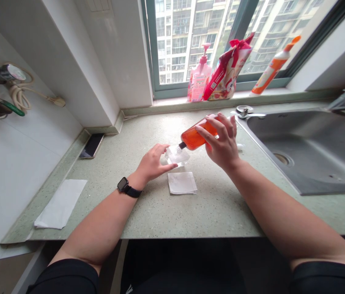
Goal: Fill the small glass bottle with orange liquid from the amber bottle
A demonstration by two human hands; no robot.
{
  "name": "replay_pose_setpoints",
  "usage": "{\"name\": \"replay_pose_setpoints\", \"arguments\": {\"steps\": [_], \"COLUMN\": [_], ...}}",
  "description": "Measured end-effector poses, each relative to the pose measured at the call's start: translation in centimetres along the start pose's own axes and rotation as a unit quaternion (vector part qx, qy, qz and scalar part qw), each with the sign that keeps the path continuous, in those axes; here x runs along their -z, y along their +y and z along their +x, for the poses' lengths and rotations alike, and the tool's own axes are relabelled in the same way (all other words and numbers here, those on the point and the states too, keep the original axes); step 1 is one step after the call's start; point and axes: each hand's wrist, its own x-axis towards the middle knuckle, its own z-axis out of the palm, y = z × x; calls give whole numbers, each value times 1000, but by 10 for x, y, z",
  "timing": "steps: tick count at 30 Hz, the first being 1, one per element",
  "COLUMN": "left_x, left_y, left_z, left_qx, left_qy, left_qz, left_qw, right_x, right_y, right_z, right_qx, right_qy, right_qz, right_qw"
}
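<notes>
The left hand [153, 163] reaches in from the left, wrist nearly straight, its thumb and fingers spread around the near and far sides of a clear container [177, 157] on the counter [148, 218]. The right hand [223, 141] comes in from the right, raised, its fingers wrapped around a bottle [198, 134] of orange-red liquid. The bottle is tilted, its dark mouth pointing down toward the left, just at the clear container. What the container holds is too unclear to tell. A folded white cloth [182, 183] lies on the near side of the container.
</notes>
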Motion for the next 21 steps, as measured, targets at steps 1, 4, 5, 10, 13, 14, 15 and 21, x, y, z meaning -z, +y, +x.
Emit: {"name": "replay_pose_setpoints", "arguments": {"steps": [1, 4, 5, 10, 13, 14, 15, 21], "left_x": [0, 0, 0, 1, 1, 1, 0, 0], "left_y": [0, 0, 1, 1, 1, 1, 1, 0], "left_z": [0, 0, 0, 0, 0, 0, 0, 0], "left_qx": [0, 0, 0, -3, -6, -7, -7, -11], "left_qy": [0, 2, 3, 3, 5, 5, 6, 10], "left_qz": [-1, -4, -5, -7, -6, -5, -5, -1], "left_qw": [1000, 1000, 1000, 1000, 1000, 1000, 1000, 1000], "right_x": [0, 0, 0, 1, 2, 2, 2, 3], "right_y": [0, 0, 0, -2, -1, -1, 0, 2], "right_z": [0, 0, 0, 2, 3, 3, 2, 2], "right_qx": [-1, 0, 2, 23, 21, 18, 14, 4], "right_qy": [-3, -7, -4, 25, 21, 16, 8, -20], "right_qz": [-2, -2, -3, -1, 4, 6, 8, 7], "right_qw": [1000, 1000, 1000, 999, 1000, 1000, 1000, 1000]}}
